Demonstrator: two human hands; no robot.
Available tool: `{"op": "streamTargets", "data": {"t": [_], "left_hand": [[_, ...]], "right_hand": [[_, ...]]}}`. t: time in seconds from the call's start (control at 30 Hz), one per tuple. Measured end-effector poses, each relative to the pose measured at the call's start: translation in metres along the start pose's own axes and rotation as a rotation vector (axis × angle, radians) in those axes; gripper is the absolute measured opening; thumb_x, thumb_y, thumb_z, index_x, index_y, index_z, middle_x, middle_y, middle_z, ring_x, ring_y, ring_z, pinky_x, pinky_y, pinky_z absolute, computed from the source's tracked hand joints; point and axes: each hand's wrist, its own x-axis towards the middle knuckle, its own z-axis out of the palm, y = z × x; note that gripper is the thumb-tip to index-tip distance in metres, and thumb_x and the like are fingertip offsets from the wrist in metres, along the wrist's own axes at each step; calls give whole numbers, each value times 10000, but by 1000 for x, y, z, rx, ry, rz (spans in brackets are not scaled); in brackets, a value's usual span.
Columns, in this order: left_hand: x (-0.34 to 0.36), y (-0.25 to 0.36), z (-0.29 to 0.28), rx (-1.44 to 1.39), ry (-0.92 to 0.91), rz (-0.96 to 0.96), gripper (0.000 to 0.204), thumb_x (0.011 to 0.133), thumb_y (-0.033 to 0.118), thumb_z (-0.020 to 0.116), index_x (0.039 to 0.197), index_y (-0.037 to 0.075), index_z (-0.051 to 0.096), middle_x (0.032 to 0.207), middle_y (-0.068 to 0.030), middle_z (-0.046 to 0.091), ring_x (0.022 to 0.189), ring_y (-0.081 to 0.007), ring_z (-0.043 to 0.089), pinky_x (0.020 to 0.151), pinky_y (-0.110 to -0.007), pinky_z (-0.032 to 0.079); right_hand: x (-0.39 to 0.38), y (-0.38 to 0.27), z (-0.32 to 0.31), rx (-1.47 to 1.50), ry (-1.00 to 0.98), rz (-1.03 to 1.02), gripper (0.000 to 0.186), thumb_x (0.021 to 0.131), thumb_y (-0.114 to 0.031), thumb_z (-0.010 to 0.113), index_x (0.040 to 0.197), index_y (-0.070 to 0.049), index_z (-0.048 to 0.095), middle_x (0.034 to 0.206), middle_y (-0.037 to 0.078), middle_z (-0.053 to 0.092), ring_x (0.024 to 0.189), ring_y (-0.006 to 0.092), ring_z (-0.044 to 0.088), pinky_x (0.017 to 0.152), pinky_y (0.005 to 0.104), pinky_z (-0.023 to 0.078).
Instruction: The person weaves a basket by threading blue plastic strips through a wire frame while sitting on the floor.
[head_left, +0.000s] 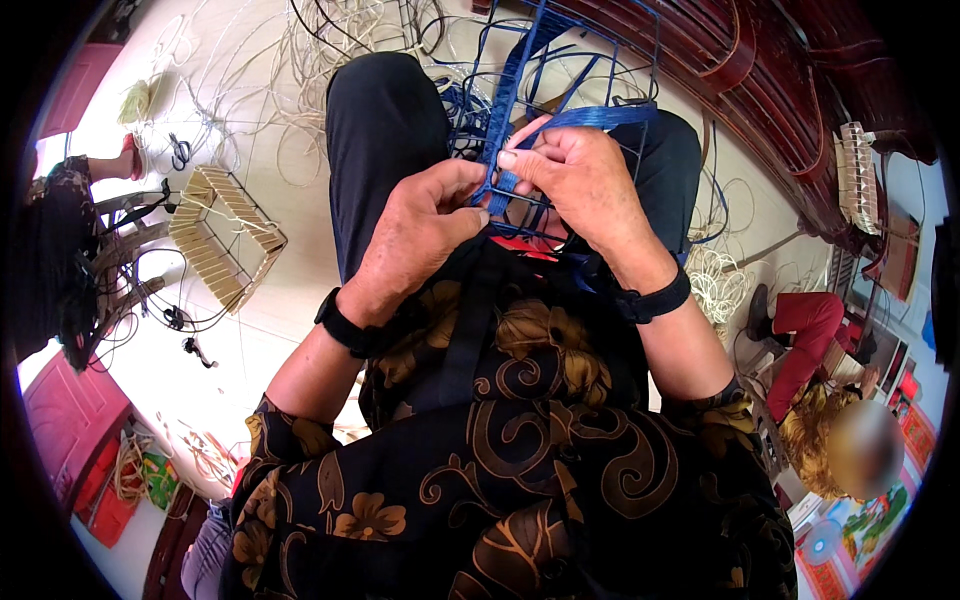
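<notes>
Between my knees stands a wire basket frame (655, 60) with dark bars, partly wrapped in blue woven strapping (506, 95). My left hand (425, 225) pinches the wrapped corner of the frame, thumb and forefinger closed on the blue weave. Close beside it, my right hand (575, 175) is closed on a flat blue strand (590, 117), which loops over the back of that hand to the right. A short woven blue band (503, 190) lies between my two thumbs. Some strand ends are hidden behind my fingers.
On the floor at left sits a basket frame wrapped in cream strips (228, 240). Loose cream cords (250, 90) tangle at the upper left. Dark red carved wooden furniture (740, 80) borders the upper right. Other people sit at left and at right (810, 340).
</notes>
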Motion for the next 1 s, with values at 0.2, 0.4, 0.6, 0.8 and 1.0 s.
{"op": "streamTargets", "data": {"t": [0.2, 0.4, 0.6, 0.8, 1.0], "left_hand": [[-1, -2, -4, 117, 3, 7, 74, 845, 26, 672, 907, -13, 659, 755, 44, 564, 705, -32, 468, 624, -209, 393], [-1, -1, 0, 83, 11, 20, 93, 870, 74, 695, 876, -10, 657, 732, 39, 558, 683, -34, 460, 605, -209, 381], [1, 2, 6, 71, 73, -6, 128, 873, 104, 706, 832, -4, 649, 699, 45, 540, 651, -36, 449, 578, -215, 365], [2, 0, 3, 48, 47, -63, 122, 879, 139, 703, 892, 23, 669, 759, 32, 589, 676, -59, 483, 617, -211, 372], [4, 4, 6, 1, 63, -30, 108, 861, 113, 717, 875, 7, 703, 701, 36, 582, 619, -39, 454, 551, -209, 348]], "right_hand": [[-4, 4, 2, 27, -15, 1, 299, 851, -248, 721, 782, 42, 702, 629, 115, 662, 563, 140, 625, 537, 298, 482], [-6, 3, 4, -65, 31, -45, 318, 843, -266, 724, 768, 42, 694, 569, 120, 610, 513, 144, 561, 514, 328, 439], [-11, -6, 3, -164, 62, -36, 335, 854, -289, 705, 787, 39, 698, 568, 125, 604, 503, 173, 562, 526, 331, 441], [-13, -4, 8, -49, 111, -39, 327, 864, -276, 695, 793, 43, 698, 597, 125, 637, 519, 156, 582, 529, 314, 452], [-10, -7, 7, -26, 111, -31, 301, 867, -249, 694, 803, 46, 701, 643, 104, 675, 546, 115, 598, 522, 284, 461]]}}
